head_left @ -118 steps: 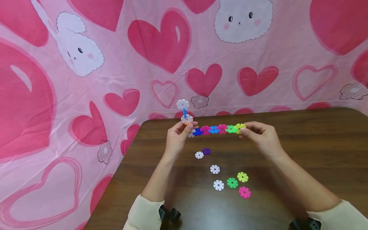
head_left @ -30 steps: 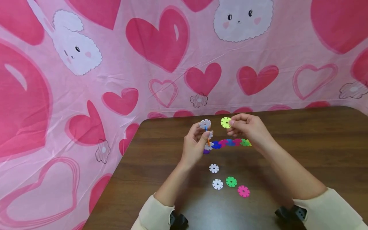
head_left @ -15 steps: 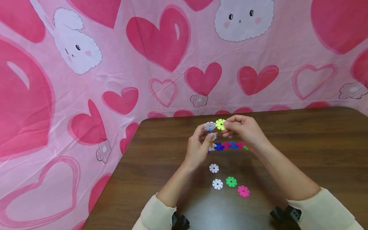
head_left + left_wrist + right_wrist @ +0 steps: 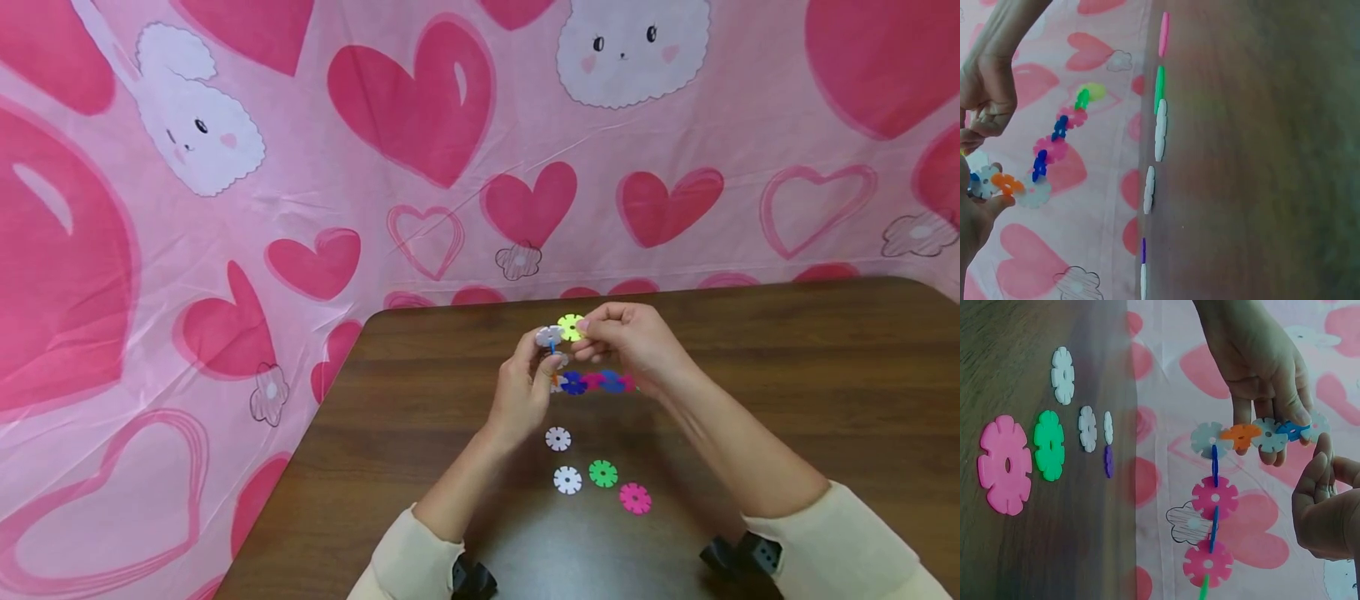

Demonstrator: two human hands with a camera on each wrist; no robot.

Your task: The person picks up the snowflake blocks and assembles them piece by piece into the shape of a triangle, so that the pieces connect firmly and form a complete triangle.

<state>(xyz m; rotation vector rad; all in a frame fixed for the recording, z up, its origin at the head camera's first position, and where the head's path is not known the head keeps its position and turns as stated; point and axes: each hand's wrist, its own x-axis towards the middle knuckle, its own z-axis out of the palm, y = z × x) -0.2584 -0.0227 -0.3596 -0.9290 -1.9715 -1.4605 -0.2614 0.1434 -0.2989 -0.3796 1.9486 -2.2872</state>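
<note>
My left hand (image 4: 542, 360) pinches the left end of a chain of coloured flower-shaped discs (image 4: 594, 382), held above the brown table (image 4: 787, 375). A short upright branch rises from that end, topped by a white disc (image 4: 548, 336). My right hand (image 4: 587, 330) pinches a loose yellow-green disc (image 4: 571, 327) and holds it against that white disc. In the right wrist view, the left hand's fingers (image 4: 1260, 369) grip the white, orange and blue discs, and the chain (image 4: 1215, 499) hangs below them. The left wrist view shows the chain (image 4: 1054, 140) running out from my thumb.
Loose discs lie on the table nearer me: two white ones (image 4: 558, 438) (image 4: 567, 480), a green disc (image 4: 603, 473) and a pink disc (image 4: 635, 498). A purple disc (image 4: 1109, 461) lies under the chain. A pink heart-print cloth (image 4: 300, 167) hangs behind the table's far and left edges.
Earlier both hands stretched the chain out. My right hand let go, took the yellow-green disc off the table, and has moved it left until it meets the white top disc.
</note>
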